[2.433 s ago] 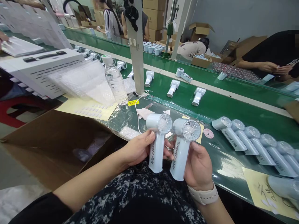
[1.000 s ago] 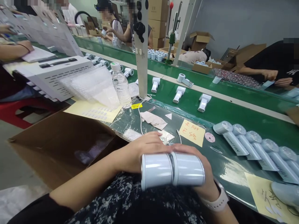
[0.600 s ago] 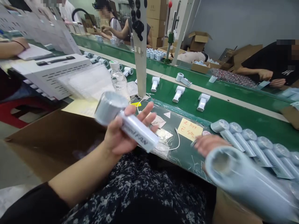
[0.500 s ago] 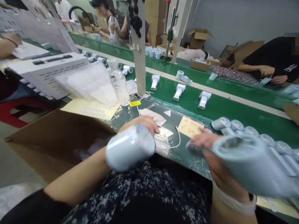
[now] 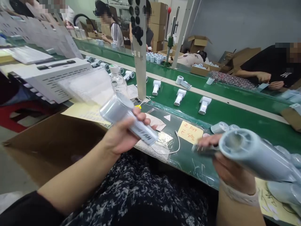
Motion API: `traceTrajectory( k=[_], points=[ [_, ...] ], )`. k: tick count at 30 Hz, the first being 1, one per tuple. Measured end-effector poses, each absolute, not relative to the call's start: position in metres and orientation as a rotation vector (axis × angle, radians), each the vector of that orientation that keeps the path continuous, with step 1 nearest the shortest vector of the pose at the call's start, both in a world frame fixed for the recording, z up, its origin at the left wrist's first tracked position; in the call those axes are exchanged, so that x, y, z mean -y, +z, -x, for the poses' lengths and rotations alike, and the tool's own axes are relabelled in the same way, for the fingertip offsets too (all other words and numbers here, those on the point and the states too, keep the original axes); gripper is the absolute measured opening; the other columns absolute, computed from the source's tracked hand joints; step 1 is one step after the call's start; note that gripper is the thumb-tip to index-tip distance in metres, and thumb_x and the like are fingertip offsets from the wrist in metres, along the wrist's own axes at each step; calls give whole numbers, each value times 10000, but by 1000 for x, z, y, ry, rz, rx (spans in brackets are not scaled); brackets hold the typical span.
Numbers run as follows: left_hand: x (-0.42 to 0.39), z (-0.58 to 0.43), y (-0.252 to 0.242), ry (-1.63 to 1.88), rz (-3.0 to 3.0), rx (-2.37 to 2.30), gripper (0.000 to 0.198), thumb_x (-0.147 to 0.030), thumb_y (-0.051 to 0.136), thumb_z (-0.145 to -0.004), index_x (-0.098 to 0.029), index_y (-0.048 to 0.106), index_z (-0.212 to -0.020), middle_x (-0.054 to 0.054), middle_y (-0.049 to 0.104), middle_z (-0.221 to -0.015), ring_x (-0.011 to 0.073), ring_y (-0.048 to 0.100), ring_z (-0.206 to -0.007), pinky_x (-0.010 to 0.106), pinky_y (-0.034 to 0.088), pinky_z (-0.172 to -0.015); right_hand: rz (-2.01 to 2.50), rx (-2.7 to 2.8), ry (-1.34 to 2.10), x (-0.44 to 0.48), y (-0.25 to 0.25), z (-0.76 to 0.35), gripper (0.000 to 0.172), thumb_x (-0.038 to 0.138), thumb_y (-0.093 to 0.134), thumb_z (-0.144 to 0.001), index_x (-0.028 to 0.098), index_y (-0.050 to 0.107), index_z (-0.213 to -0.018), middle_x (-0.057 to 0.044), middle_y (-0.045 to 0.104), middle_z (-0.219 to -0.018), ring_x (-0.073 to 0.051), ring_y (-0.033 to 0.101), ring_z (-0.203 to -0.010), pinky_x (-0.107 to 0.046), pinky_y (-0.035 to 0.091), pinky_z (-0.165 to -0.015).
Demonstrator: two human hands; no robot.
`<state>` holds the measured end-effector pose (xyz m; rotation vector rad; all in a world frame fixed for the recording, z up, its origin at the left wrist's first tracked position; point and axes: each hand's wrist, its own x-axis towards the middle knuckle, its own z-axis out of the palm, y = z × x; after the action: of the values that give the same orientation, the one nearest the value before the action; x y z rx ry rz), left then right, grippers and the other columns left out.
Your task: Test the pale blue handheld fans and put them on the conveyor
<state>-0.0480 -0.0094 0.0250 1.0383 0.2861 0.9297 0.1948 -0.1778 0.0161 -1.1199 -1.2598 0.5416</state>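
My left hand (image 5: 119, 135) is closed round the handle of a pale blue handheld fan (image 5: 127, 119), held tilted with its round head up and to the left. Close to the camera on the right, my right hand (image 5: 225, 166) grips a second pale blue fan (image 5: 256, 157), blurred, with its head turned toward the middle. Both are held above the near edge of the green bench (image 5: 188, 153). A white band sits on my right wrist.
A row of fans (image 5: 223, 127) lies on the bench behind my right hand. A yellow note (image 5: 190, 131), a white cable, a water bottle (image 5: 117, 82) and an open cardboard box (image 5: 58, 141) lie near. White fans (image 5: 178, 96) ride the green belt; other people work beyond.
Both fans, earlier held upright side by side and then laid flat together, have been drawn apart: the left one swung up to the left, the right one out to the right.
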Motion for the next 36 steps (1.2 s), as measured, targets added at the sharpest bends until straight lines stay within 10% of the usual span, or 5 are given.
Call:
traceTrajectory(
  k=[4, 10, 17, 26, 36],
  points=[
    [14, 34, 7, 834, -799, -343, 295, -203, 874, -631, -175, 625, -786, -40, 581, -698, 111, 609, -730, 301, 570, -814, 975, 1144, 804, 154, -1, -187, 217, 375, 740, -831, 265, 690, -1010, -48, 715, -907, -255, 708, -861, -471, 595, -808],
    [15, 31, 5, 609, -566, -266, 603, -593, 837, -617, -140, 662, -974, 33, 691, -879, 59, 533, -499, 172, 467, -387, 1209, 593, 1061, 140, -15, -164, 386, 397, 842, -701, 215, 651, -982, -7, 671, -750, -207, 658, -658, -393, 584, -644],
    [30, 10, -36, 703, -483, -444, 673, -781, 723, -571, -147, 682, -794, 108, 697, -1096, 194, 659, -964, 263, 588, -821, 1039, 418, 1321, 137, -18, -121, 537, 382, 795, -709, 250, 584, -1184, -59, 667, -1036, -265, 665, -927, -468, 585, -832],
    [57, 3, -45, 670, -588, -414, 682, -860, 565, -645, -181, 607, -694, -2, 589, -563, 149, 592, -554, 256, 532, -548, 1114, 426, 1162, 131, -34, -108, 838, 408, 846, -652, 299, 410, -1359, -26, 596, -978, -236, 633, -909, -419, 569, -845],
    [63, -12, -56, 791, -818, -652, 661, -747, 574, -779, -197, 638, -1141, 109, 738, -1100, 311, 615, -1201, 435, 490, -1053, 1391, 810, 929, 133, -48, -100, 1185, 508, 780, -721, 183, 0, -1552, -213, 372, -1525, -331, 418, -1389, -513, 316, -1168]
  ],
)
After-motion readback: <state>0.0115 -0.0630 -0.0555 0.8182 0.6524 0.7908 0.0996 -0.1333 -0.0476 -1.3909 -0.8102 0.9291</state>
